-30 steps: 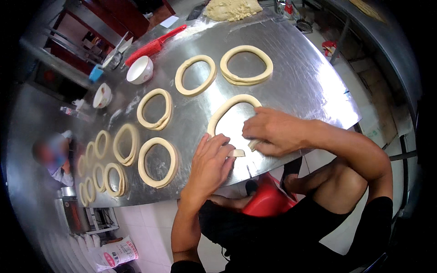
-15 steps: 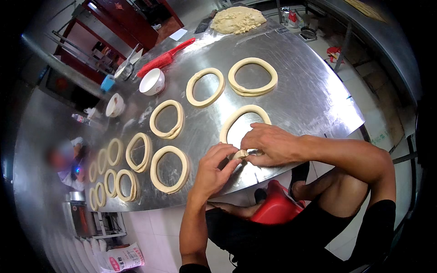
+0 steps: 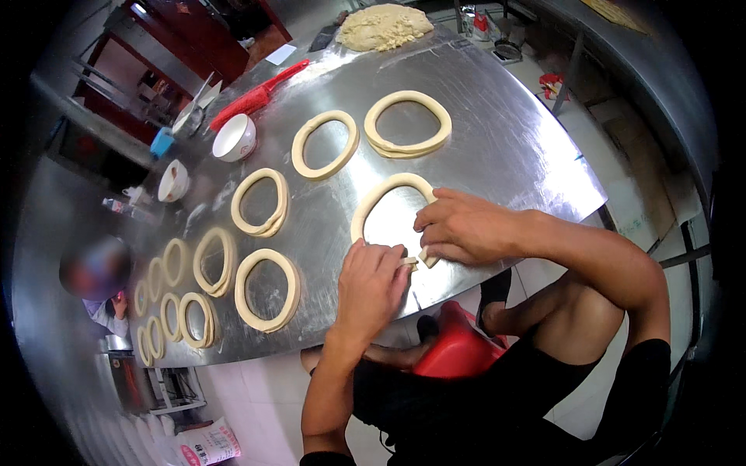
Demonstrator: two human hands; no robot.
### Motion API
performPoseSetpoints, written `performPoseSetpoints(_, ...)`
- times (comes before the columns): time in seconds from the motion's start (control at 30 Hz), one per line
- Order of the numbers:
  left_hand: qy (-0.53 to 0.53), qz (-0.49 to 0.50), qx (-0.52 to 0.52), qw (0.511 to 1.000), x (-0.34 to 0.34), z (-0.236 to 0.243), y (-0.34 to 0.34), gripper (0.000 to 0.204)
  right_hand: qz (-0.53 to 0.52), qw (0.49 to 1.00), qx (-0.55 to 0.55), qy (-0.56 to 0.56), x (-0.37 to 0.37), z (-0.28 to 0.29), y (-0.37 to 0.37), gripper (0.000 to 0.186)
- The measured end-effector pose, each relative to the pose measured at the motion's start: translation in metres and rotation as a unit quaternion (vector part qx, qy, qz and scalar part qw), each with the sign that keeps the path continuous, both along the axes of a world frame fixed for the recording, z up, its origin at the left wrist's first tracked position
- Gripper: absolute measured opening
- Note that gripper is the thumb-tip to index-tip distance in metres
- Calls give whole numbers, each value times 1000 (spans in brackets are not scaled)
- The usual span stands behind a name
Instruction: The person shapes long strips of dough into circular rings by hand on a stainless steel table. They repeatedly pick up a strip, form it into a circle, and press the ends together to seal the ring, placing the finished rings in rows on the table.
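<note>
A pale dough rope (image 3: 400,179) curves in an arch on the metal table, close to its front edge. Its two ends lie near each other with a small gap between them. My left hand (image 3: 371,281) presses down over the left end, fingers closed round it, and a short tip pokes out past them. On the other side my right hand (image 3: 468,225) grips the right end, whose cut tip shows below the fingers. The stretches under both hands are hidden. Finished-looking dough rings lie nearby, the closest being one ring (image 3: 245,304) left of my left hand.
Several dough rings spread leftward across the steel table (image 3: 497,116). Beyond them stand a white bowl (image 3: 235,138), another bowl (image 3: 173,182) and a red rolling pin (image 3: 252,101). A dough mound (image 3: 385,29) sits at the far end. Another person (image 3: 99,272) is at the left.
The rope's ends, close together in my fingers before, are now apart. My left hand has turned palm down over its end. The whole view has shifted slightly.
</note>
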State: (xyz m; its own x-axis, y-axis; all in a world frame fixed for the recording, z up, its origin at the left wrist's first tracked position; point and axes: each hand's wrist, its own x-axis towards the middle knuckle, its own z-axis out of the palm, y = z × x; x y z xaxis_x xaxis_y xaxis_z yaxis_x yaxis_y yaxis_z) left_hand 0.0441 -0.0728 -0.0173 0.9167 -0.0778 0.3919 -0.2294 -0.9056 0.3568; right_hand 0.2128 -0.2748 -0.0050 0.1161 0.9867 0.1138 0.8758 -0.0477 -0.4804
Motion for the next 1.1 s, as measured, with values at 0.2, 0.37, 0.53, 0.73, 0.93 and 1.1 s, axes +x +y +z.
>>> performPoseSetpoints(0.2, 42, 4, -22, 999, 2, 3, 2, 19, -12, 999, 29, -40, -6, -7, 3, 27)
performPoseSetpoints(0.37, 33, 27, -107, 993, 3, -2, 2, 13, -28, 999, 27, -6, -7, -8, 6, 25)
performPoseSetpoints(0.53, 29, 58, -162, 985, 3, -8, 0, 9, -35, 996, 75, -20, -11, -19, 10, 25)
performPoseSetpoints(0.73, 16, 34, -173, 984, 6, -7, -3, 9, -21, 994, 90, -55, -11, -24, 12, 26)
performPoseSetpoints(0.93, 7, 14, -109, 994, 9, -8, -3, 12, -8, 989, 129, -74, -12, -30, 13, 24)
performPoseSetpoints(1.1, 23, -25, -80, 996, 9, -7, 4, 16, -9, 988, 114, -100, -15, -28, 15, 24)
